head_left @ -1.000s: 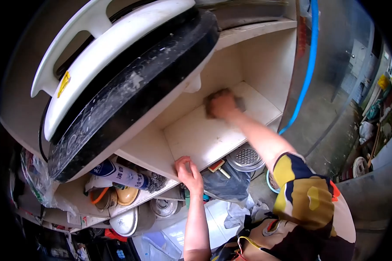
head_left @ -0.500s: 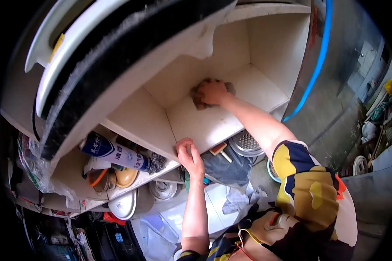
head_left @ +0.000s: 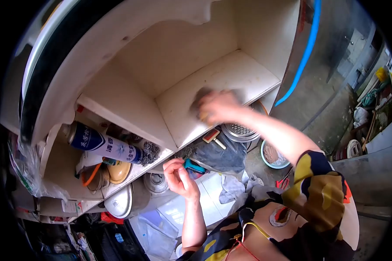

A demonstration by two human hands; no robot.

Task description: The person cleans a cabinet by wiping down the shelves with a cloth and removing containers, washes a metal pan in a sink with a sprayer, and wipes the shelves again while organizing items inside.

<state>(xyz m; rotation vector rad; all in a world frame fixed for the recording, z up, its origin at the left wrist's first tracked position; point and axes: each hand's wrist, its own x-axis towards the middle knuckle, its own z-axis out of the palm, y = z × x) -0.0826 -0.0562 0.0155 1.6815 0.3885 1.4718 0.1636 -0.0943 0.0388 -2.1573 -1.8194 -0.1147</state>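
Inside a pale open cabinet compartment, my right hand (head_left: pixel 220 106) presses a dark cloth (head_left: pixel 200 101) against the shelf board (head_left: pixel 231 74), near its front edge; hand and cloth are blurred by motion. My left hand (head_left: pixel 178 176) is raised just below the cabinet's front edge, its fingers curled loosely, with nothing visible in it and apart from the board. Left of it, a blue and white spray can (head_left: pixel 102 143) lies in the lower compartment beside a dark wiry scourer (head_left: pixel 150 153).
A blue hose (head_left: pixel 304 61) hangs at the right. Below the cabinet are a red and white brush (head_left: pixel 213 137), a perforated metal lid (head_left: pixel 239 132), a pale blue basin (head_left: pixel 273 155) and a lidded pot (head_left: pixel 119 202). A black and white curved object (head_left: pixel 43 65) juts in at upper left.
My right hand has swept the cloth from the back of the shelf toward its front edge. My left hand has come off the cabinet's edge and dropped slightly. The view has shifted.
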